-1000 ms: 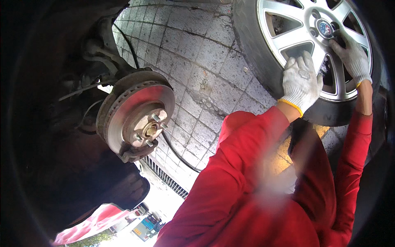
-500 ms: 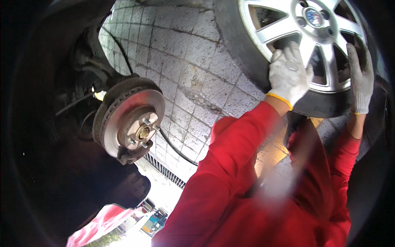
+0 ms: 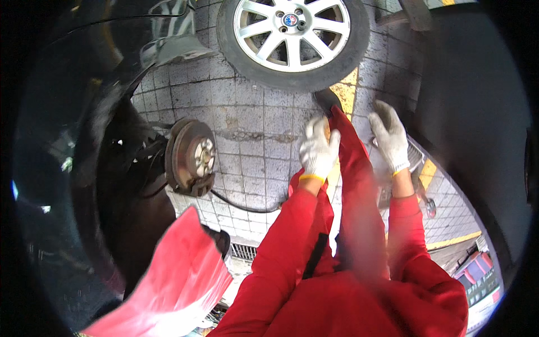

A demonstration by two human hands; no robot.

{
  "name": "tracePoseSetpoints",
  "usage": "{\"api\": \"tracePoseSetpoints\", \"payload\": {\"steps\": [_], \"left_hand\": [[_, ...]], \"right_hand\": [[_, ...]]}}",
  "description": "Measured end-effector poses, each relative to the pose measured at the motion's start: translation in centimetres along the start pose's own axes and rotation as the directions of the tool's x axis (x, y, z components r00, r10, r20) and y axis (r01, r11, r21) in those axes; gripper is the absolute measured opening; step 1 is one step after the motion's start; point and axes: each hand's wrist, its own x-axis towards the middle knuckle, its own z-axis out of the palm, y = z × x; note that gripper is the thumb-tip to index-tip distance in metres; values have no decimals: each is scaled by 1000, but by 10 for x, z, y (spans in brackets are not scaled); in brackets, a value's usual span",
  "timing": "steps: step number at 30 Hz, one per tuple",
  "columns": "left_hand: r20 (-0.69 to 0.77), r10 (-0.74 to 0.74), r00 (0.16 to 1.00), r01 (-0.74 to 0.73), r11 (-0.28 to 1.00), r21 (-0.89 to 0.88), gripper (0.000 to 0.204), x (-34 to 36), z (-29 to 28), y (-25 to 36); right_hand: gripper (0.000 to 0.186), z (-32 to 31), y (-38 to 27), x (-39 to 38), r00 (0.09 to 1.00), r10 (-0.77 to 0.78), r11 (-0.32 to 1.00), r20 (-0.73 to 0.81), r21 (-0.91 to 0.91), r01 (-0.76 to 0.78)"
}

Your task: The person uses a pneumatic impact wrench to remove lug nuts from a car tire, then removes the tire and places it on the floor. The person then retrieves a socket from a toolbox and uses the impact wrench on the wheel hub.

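My left hand (image 3: 319,150), in a white knit glove with a yellow cuff, hangs in the air above my legs. Its fingers are loosely curled with the thumb apart, and nothing shows in them. To its right my gloved right hand (image 3: 389,138) is raised, fingers and thumb spread. A car wheel (image 3: 293,53) with a silver multi-spoke rim and black tyre is at the top, beyond both hands and touching neither. On the left, a bare brake disc (image 3: 182,154) with its hub and studs sits in the dark car's wheel arch.
Paved floor tiles (image 3: 241,132) with a yellow line lie below. The dark car body (image 3: 62,129) fills the left side, with a red-and-white cover (image 3: 174,275) at lower left. A large dark panel (image 3: 471,129) stands at right. A black hose (image 3: 244,209) runs along the floor.
Both hands have come away from the wheel and drawn back toward my body. The view has shifted, with the wheel now at top centre and more of the car showing.
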Motion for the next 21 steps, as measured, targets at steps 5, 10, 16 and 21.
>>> {"api": "tracePoseSetpoints", "payload": {"steps": [5,10,16,21], "left_hand": [[50,122,991,-125,990,59,47,-165,-81,12],[95,65,993,-73,994,81,41,-259,-156,0],[31,83,996,-86,986,143,38,-283,-211,14],[52,244,968,-249,956,155,39,-272,-213,81]], "right_hand": [[51,-70,29,-172,958,283,957,38,-77,-280],[52,-143,61,-312,818,562,775,120,-421,-470],[50,-171,124,-441,582,799,578,151,77,-812],[44,-202,116,-473,545,834,493,83,330,-805]]}}
